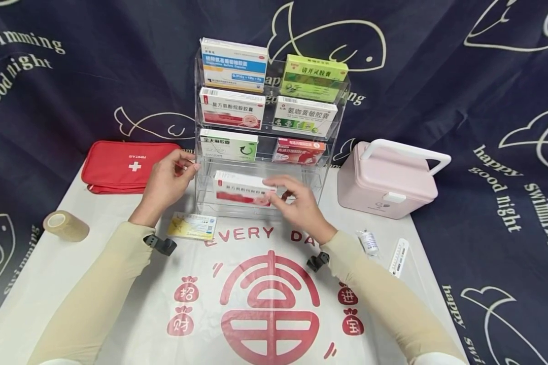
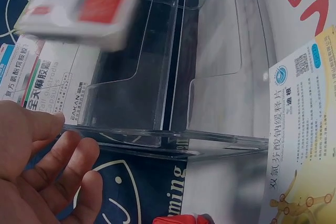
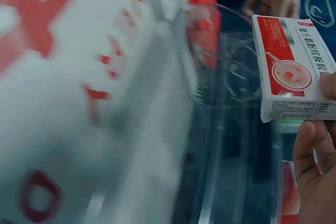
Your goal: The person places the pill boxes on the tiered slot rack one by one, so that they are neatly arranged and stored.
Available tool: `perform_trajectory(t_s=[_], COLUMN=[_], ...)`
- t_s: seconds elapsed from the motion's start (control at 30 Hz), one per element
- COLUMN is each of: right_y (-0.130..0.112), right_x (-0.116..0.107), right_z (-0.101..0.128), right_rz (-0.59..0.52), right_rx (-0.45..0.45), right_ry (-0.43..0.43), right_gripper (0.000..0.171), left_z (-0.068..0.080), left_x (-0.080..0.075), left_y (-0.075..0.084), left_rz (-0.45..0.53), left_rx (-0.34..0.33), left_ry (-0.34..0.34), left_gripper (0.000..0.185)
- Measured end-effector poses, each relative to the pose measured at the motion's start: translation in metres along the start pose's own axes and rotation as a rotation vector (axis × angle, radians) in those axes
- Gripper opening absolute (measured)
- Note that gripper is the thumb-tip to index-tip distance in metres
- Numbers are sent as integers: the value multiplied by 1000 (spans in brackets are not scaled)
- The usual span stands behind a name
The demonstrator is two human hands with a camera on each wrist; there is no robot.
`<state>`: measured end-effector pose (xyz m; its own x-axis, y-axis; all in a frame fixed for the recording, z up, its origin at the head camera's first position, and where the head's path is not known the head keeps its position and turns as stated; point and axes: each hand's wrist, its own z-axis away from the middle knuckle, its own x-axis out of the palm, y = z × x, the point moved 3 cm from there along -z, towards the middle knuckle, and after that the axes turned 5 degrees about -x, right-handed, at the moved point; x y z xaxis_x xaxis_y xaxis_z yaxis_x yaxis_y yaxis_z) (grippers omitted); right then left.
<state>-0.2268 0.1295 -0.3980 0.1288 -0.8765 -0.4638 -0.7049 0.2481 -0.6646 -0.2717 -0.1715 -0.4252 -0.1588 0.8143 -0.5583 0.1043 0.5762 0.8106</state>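
My right hand [image 1: 299, 203] pinches the right end of a white-and-red medicine box [image 1: 239, 190] between thumb and fingers. That box is held in front of the lower tiers of a clear acrylic display rack [image 1: 255, 208]; in the right wrist view the medicine box [image 3: 289, 72] shows its red printed face. At the rack's left side edge, my left hand [image 1: 169, 177] grips with thumb and fingertips. Close to the left hand in its wrist view, a white-and-green box [image 2: 63, 77] sits in a rack pocket. A yellow-and-white medicine box [image 1: 193, 226] lies on the table before the rack.
Upper pockets hold several boxes, among them a green box [image 1: 315, 78] and a blue-and-white box [image 1: 234, 66]. A red first aid pouch [image 1: 118, 167] and bandage roll [image 1: 67, 225] lie left. A pink case [image 1: 383, 182], small wrapped roll [image 1: 368, 243] and white thermometer [image 1: 398, 257] are right.
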Motion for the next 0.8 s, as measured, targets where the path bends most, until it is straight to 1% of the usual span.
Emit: perform_trajectory(t_s=[0.13,0.23,0.33,0.53,0.67,0.8], right_y=[13,25,30,33,35,39], right_x=[-3,-1,1,6,8,11], right_z=[-21,-32,-41,-51,-55,-55], right_rz=[24,44,54,51,51,97], right_rx=[6,17,18,2,7,27], right_ry=[37,26,10,-2,-18,-40], right_gripper=[27,26,26,26,26,27], left_z=[0,0,0,0,0,0], left_x=[0,0,1,2,1,1], left_y=[-3,-4,-5,-5,-4,-4], left_rz=[1,9,17,24,18,12], left_rx=[-9,-4,7,-2,-13,-19], left_ry=[2,5,0,-23,-33,-40], left_gripper=[23,23,23,23,23,23])
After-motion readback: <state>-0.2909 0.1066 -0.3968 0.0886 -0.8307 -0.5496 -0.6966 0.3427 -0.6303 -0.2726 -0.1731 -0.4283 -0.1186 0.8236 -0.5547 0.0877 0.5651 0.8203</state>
